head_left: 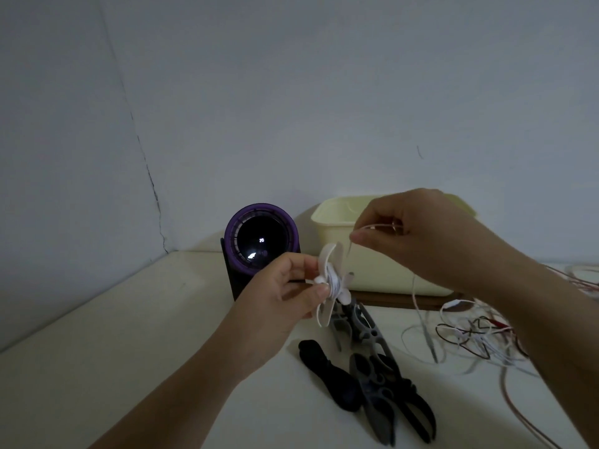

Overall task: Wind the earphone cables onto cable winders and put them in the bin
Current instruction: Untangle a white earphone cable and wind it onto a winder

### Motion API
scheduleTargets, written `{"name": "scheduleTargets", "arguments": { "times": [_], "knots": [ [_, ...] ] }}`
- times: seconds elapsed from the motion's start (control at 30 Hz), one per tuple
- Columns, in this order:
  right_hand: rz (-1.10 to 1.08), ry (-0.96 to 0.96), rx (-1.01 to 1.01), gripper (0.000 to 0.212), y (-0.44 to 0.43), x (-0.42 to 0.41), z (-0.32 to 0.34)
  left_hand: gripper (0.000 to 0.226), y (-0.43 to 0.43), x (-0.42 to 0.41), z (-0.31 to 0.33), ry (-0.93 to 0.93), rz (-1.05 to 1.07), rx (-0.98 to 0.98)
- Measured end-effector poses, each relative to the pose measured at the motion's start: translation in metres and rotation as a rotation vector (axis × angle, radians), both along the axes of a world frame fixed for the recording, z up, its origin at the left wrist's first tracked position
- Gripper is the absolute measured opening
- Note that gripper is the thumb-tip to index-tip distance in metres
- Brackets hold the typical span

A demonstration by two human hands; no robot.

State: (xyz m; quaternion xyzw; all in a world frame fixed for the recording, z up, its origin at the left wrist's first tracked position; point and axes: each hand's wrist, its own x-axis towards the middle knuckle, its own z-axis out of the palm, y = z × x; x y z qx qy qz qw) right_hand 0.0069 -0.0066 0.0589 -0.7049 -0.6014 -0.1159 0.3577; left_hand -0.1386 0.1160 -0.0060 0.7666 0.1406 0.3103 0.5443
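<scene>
Left hand point(285, 296) fingers grip a white cable winder point(330, 283); right hand point(418, 234) pinches the white cable point(415, 286) above it, before a yellow bin point(337, 234).

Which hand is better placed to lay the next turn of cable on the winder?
Probably the right hand: it pinches the white cable just above the winder, which the left hand holds.
</scene>
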Motion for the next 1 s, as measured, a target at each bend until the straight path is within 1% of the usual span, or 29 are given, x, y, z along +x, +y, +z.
{"name": "scheduleTargets", "arguments": {
  "times": [0.1, 0.23, 0.3, 0.4, 0.5, 0.57, 0.67, 0.73, 0.77, 0.83, 0.93, 1.0],
  "knots": [
    [0.002, -0.012, 0.067, 0.014, 0.001, 0.0, -0.002, 0.019, 0.001, 0.0, -0.001, 0.016, -0.028, 0.015],
    [0.016, -0.017, 0.113, 0.022, 0.004, 0.001, -0.004, 0.021, 0.001, -0.001, 0.0, 0.015, -0.045, 0.021],
    [0.021, 0.014, 0.11, 0.021, 0.004, 0.001, -0.004, 0.022, 0.001, -0.001, 0.0, 0.005, -0.057, 0.019],
    [0.049, 0.138, 0.075, 0.015, 0.006, 0.007, -0.008, 0.024, 0.0, -0.002, 0.003, -0.028, -0.093, 0.025],
    [0.107, 0.31, 0.026, 0.016, 0.014, 0.015, -0.02, 0.027, -0.001, -0.003, 0.008, -0.086, -0.117, 0.015],
    [0.162, 0.452, -0.022, 0.023, 0.019, 0.017, -0.03, 0.03, 0.0, -0.003, 0.009, -0.142, -0.123, -0.055],
    [0.187, 0.524, -0.089, 0.034, 0.026, 0.011, -0.042, 0.03, 0.002, -0.002, 0.011, -0.231, -0.142, -0.271],
    [0.227, 0.491, -0.125, 0.038, 0.033, 0.005, -0.049, 0.034, 0.002, -0.001, 0.012, -0.26, -0.156, -0.386],
    [0.24, 0.434, -0.139, 0.04, 0.035, 0.001, -0.052, 0.035, 0.002, -0.001, 0.012, -0.271, -0.167, -0.427],
    [0.245, 0.307, -0.141, 0.037, 0.038, -0.004, -0.056, 0.033, 0.003, -0.001, 0.012, -0.293, -0.187, -0.489],
    [0.266, 0.201, -0.145, 0.039, 0.038, -0.007, -0.055, 0.032, 0.007, 0.001, 0.009, -0.322, -0.178, -0.591],
    [0.245, 0.123, -0.184, 0.04, 0.037, -0.005, -0.056, 0.034, 0.009, 0.003, 0.007, -0.329, -0.16, -0.658]
  ]
}}
